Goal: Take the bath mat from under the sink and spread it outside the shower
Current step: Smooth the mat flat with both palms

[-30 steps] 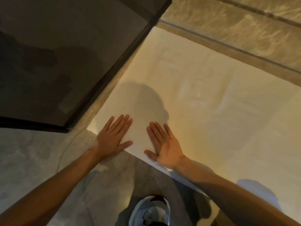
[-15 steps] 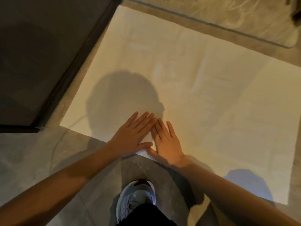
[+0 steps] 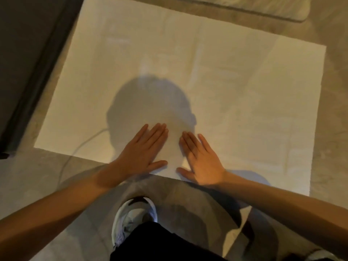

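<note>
Lying flat on the floor (image 3: 28,185), the mat (image 3: 216,72) sat just beside the dark shower frame (image 3: 37,72). The left hand (image 3: 145,153) and right hand (image 3: 201,162) pressed its near edge side by side, palms down, fingers straight, gripping nothing. It looked like the last smoothing step. Next, I'd judge, the palms needed to sweep outward over the faint creases and then lift off.

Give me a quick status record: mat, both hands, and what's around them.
mat: spread flat on the floor, faint creases
left hand: palm down, fingers straight, on the mat's near edge
right hand: same, beside the left, not touching it
shoe: on the floor, just off the near edge
dark panel: along the mat's left side
</note>
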A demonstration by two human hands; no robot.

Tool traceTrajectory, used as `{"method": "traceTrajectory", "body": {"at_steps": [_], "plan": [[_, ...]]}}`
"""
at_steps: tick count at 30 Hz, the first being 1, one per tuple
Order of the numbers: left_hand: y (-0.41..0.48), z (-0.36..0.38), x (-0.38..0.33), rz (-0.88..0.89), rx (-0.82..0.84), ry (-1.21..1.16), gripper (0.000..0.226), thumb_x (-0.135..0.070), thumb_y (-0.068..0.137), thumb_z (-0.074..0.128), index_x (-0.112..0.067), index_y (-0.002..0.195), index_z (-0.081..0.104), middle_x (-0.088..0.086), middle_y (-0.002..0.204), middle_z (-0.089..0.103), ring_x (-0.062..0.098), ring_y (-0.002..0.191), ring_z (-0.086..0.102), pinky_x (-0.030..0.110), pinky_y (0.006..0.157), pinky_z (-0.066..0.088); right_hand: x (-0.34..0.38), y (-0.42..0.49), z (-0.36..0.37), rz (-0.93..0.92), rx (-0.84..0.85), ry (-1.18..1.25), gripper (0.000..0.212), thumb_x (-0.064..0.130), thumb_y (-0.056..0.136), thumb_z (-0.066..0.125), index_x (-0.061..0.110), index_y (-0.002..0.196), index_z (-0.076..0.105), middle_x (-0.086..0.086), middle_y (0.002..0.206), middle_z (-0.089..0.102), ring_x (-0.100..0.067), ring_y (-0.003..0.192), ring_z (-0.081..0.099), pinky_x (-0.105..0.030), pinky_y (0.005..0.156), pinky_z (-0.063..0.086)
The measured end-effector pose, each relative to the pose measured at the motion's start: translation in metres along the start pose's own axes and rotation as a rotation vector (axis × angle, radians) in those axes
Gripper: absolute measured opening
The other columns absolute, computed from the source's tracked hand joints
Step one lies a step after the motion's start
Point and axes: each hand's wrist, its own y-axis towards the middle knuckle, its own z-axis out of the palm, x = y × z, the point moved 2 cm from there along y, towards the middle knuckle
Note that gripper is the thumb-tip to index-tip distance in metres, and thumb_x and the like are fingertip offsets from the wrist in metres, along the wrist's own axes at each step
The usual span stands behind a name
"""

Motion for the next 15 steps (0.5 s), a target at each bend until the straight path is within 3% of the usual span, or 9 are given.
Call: {"method": "traceTrajectory", "body": {"at_steps": [3,6,15], "plan": [[0.033,0.000,-0.044,0.077,-0.022,-0.048,0.083,-0.064,0.091,0.027,-0.001,0.145,0.027,0.015,0.152,0.017,0.028,0.143,0.016,0.047,0.116,0.014,-0.025,-0.011,-0.009,-0.007,0.071,-0.024,0.080,0.061,0.089,0.033,0.001,0.143,0.031,-0.020,0.150,0.030,-0.029,0.143,0.016,-0.046,0.118,0.010],[0.056,0.004,-0.073,0.096,-0.009,-0.060,0.083,-0.064,0.091,0.030,-0.001,0.144,0.027,0.016,0.152,0.023,0.027,0.143,0.016,0.045,0.116,0.015,-0.047,-0.033,-0.012,-0.010,0.117,-0.045,0.082,0.062,0.090,0.027,-0.001,0.141,0.034,-0.021,0.148,0.034,-0.031,0.142,0.022,-0.048,0.117,0.011],[0.074,0.019,-0.094,0.085,0.089,0.020,0.085,-0.065,0.090,0.034,-0.003,0.147,0.021,0.016,0.153,0.021,0.026,0.144,0.015,0.046,0.116,0.016,-0.093,-0.092,0.001,0.028,0.031,-0.011,0.082,0.063,0.087,0.036,0.003,0.143,0.031,-0.017,0.150,0.030,-0.028,0.143,0.021,-0.047,0.117,0.016]]}}
